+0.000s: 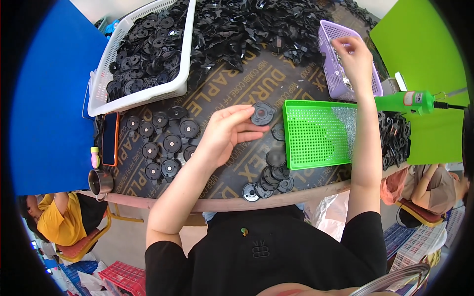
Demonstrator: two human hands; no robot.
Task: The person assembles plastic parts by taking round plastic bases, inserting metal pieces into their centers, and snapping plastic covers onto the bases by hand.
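Note:
My left hand (228,130) holds a round black plastic disc (262,113) by its edge, just above the dark printed tabletop (256,84). My right hand (353,56) reaches far out over a small purple basket (330,59), its fingers pinched together at the basket; what they hold is hidden. A group of several finished black discs (163,143) lies flat to the left of my left hand. A small stack of black discs (271,177) sits near the table's front edge.
A white basket (182,86) full of black round parts stands at the back left. A large heap of black plastic parts (252,24) covers the back. A green flat tray (316,133), a green power screwdriver (410,102), a phone (109,138) and a metal cup (100,181) are nearby.

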